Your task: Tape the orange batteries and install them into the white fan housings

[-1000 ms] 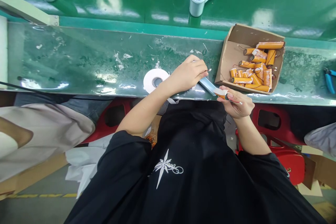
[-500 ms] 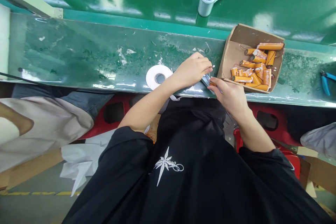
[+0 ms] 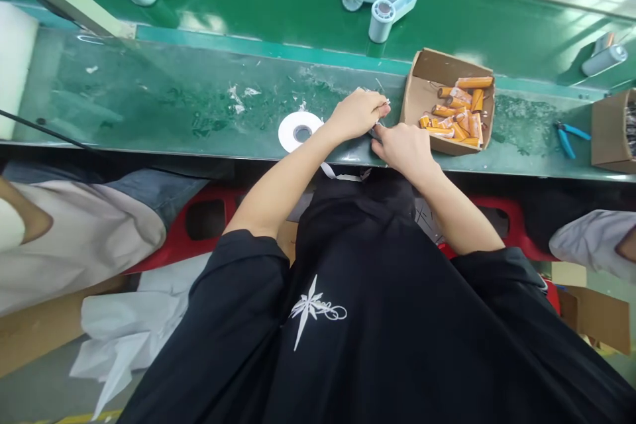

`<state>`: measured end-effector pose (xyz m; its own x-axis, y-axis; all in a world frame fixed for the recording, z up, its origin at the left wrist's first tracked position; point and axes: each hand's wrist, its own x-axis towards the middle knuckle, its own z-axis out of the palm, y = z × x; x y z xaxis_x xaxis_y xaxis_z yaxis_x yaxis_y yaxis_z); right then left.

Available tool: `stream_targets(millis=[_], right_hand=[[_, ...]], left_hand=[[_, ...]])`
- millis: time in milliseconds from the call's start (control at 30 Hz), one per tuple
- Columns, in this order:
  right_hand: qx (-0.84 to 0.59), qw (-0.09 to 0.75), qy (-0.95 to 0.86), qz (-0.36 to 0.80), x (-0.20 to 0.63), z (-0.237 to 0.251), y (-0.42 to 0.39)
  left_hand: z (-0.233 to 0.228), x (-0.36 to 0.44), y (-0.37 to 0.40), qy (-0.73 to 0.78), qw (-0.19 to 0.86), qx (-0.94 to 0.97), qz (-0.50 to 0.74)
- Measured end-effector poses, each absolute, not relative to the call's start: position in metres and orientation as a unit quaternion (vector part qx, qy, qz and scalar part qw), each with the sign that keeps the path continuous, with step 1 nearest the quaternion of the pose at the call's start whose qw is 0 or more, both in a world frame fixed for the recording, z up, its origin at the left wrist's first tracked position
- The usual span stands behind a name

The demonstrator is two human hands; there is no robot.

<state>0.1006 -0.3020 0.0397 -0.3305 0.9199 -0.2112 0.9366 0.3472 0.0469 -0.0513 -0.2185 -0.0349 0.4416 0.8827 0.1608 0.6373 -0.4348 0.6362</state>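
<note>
My left hand and my right hand meet at the near edge of the green bench, just left of a cardboard box holding several orange battery cells. My left hand pinches the end of a grey tape strip, of which only a sliver shows between the hands. My right hand is curled closed over the other end; the orange cell it held earlier is hidden under its fingers. A white tape roll lies flat on the bench just left of my left wrist.
Blue pliers lie right of the box, and a second cardboard box stands at the far right. White cylindrical housings sit on the green conveyor behind. Other people sit at left and right.
My right hand has moved up and left from the bench edge to meet my left hand, covering the orange cell and most of the tape strip. The view has pulled back and tilted.
</note>
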Motion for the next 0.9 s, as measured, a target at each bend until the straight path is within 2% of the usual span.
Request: stream_targets(millis=[233,300,533,700,900], right_hand=[[0.533,0.091,0.84,-0.04,0.113,0.04,-0.301],[0.534,0.054,0.842,-0.057,0.119,0.038,-0.305],[0.507,-0.18,0.823,-0.182,0.135,0.047,-0.326],[0.502,-0.211,0.782,-0.303,0.132,0.063,-0.326],[0.494,-0.261,0.769,-0.311,0.162,0.073,-0.292]], left_hand=[[-0.027,-0.055,-0.223,0.467,0.235,0.811,0.263],[-0.023,-0.06,-0.236,0.466,0.223,0.805,0.292],[0.005,-0.08,-0.288,0.387,0.131,0.799,0.441],[0.021,-0.072,-0.294,0.348,0.103,0.823,0.437],[0.018,-0.105,-0.292,0.389,0.027,0.821,0.418]])
